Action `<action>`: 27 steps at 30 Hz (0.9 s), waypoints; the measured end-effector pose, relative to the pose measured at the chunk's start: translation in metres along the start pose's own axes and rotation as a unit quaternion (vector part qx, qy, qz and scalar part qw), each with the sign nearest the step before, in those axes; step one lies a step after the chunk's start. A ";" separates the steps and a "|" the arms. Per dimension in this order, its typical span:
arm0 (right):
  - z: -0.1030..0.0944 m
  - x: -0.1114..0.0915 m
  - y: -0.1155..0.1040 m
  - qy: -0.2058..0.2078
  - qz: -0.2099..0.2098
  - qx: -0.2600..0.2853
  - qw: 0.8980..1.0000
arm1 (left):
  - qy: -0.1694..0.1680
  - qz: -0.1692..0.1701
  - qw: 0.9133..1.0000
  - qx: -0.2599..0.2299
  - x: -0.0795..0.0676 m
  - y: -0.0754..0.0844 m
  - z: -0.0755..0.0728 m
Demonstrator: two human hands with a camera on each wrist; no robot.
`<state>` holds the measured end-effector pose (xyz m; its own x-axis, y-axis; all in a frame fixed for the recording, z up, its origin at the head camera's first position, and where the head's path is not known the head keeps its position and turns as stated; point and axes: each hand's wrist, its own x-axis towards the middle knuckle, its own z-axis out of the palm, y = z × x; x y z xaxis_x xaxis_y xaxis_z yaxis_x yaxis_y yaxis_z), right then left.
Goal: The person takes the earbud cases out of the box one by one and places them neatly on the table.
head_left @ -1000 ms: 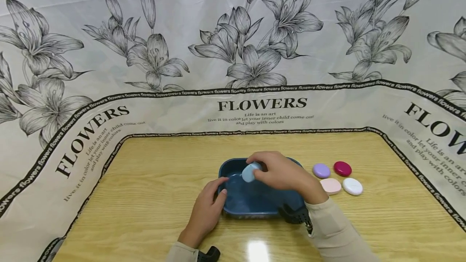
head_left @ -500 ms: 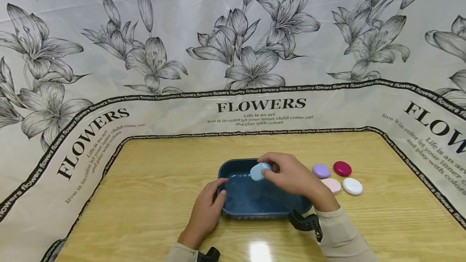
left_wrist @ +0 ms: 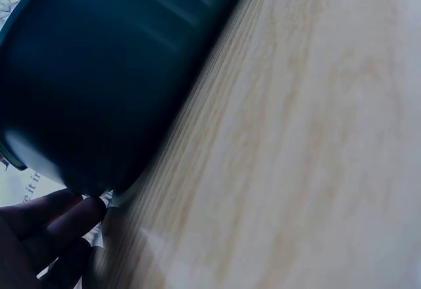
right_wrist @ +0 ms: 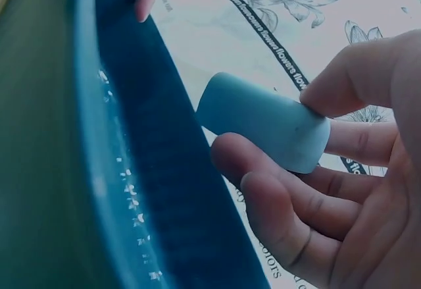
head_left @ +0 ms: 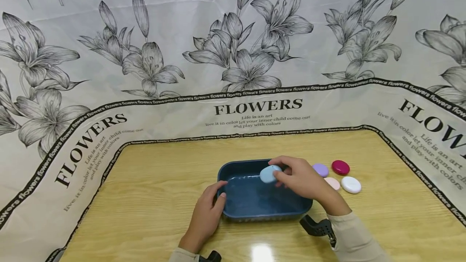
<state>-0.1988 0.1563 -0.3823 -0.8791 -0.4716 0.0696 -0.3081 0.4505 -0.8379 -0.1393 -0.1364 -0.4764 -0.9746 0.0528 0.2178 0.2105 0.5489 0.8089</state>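
Observation:
A dark blue rectangular basin point(head_left: 255, 197) with rounded corners stands on the table. At its left end, my left hand point(head_left: 205, 213) holds the rim, with some fingers point(left_wrist: 62, 226) against the outer wall in the left wrist view. Over the basin's right half, my right hand point(head_left: 300, 177) pinches a light blue, pebble-shaped piece point(right_wrist: 263, 121) between thumb and fingers. A small dark dot marks its smooth surface. In the head view this light blue piece point(head_left: 268, 174) shows above the basin's floor, apart from it. Inside, the visible floor of the basin is bare.
Right of the basin lie similar rounded pieces: purple point(head_left: 320, 170), crimson point(head_left: 340, 167), white point(head_left: 351, 184) and pale pink point(head_left: 333, 183), the last partly behind my right wrist. A flower-printed cloth point(head_left: 156, 120) borders the wooden table point(head_left: 145, 197) at the back and sides.
My right hand has moved to the right over the basin, carrying the light blue piece. My left hand has stayed at the basin's left end. The head view has shifted slightly.

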 end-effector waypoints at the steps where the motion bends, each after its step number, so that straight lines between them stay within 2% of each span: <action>1: -0.001 -0.001 0.001 0.000 0.001 0.001 1.000 | 0.001 -0.001 1.000 0.000 0.000 0.000 0.000; 13: -0.007 -0.010 0.000 0.010 -0.001 0.012 1.000 | 0.008 -0.003 1.000 -0.003 -0.001 0.003 0.001; 18: -0.011 -0.013 0.002 0.021 0.013 -0.010 1.000 | 0.005 -0.001 1.000 -0.008 0.000 0.003 0.004; 27: -0.014 -0.026 0.011 0.036 0.039 -0.019 0.998 | 0.008 -0.011 1.000 -0.006 -0.002 0.005 0.003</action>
<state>-0.1847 0.1840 -0.3853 -0.9244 -0.3788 0.0454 -0.2505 0.5128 -0.8211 -0.1361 -0.1312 -0.4744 -0.9778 0.0273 0.2076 0.1892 0.5397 0.8203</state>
